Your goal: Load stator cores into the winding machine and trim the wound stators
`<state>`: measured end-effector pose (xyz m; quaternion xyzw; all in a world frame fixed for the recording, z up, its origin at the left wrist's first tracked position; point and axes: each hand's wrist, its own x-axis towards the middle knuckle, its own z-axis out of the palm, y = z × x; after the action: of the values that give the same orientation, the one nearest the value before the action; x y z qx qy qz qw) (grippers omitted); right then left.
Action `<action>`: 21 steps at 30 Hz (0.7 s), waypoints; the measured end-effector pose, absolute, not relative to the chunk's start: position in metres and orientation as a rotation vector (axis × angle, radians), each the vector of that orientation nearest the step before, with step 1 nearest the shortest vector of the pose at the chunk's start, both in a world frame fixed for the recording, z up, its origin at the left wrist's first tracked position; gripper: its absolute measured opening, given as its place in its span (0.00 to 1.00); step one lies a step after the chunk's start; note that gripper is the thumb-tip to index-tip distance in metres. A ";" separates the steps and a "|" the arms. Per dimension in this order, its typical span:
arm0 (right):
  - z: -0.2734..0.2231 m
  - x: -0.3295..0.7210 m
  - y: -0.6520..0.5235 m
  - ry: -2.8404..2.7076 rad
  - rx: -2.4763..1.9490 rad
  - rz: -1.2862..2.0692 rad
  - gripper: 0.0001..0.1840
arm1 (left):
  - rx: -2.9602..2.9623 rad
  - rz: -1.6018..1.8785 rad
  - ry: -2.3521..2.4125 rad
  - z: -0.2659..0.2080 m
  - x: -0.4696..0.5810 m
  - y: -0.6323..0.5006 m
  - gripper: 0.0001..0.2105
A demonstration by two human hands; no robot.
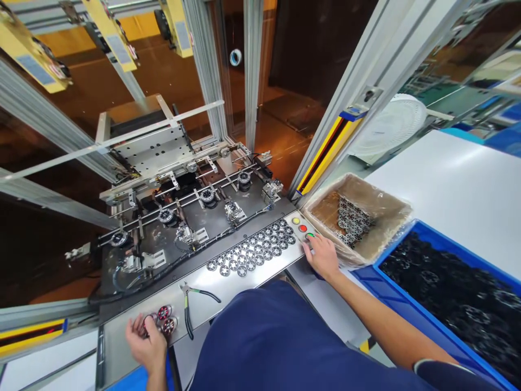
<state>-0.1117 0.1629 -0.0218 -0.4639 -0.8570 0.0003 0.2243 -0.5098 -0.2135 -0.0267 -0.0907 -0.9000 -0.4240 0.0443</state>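
Note:
My left hand [147, 342] is at the left end of the metal ledge, its fingers and thumb curled round a copper-wound motor stator, mostly hidden. Beside it stand more red-copper wound stators [165, 312]. My right hand [323, 256] reaches to the ledge's right end, with a fingertip at the green button [310, 236] and nothing in its grasp. Above that are a red button [303, 228] and a yellow button [296, 221]. Rows of bare stator cores [258, 250] lie on the ledge [203, 315] between my hands. Side cutters [188, 307] with green-black handles lie spread nearer the left hand.
Behind the ledge is a winding machine [163, 255] with several round holders [208, 197]. A yellow light curtain [325, 155] stands at right. Beyond my right hand are a plastic-lined box [391, 217] of cores and a blue bin [374, 279] of black parts.

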 end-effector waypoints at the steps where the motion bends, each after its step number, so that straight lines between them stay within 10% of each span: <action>1: -0.022 -0.115 0.168 -2.359 -1.277 -0.005 0.20 | -0.272 -1.305 -2.741 -0.027 -0.509 -0.214 0.32; 21: -0.031 -0.136 0.200 -2.273 -0.837 -0.040 0.27 | -0.083 -1.346 -2.630 -0.030 -0.498 -0.207 0.25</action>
<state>-0.1359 0.2004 -0.0306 -0.3234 -0.8784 -0.0155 0.3517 -0.4984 -0.2067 -0.0303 -0.0280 -0.8860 -0.4534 0.0930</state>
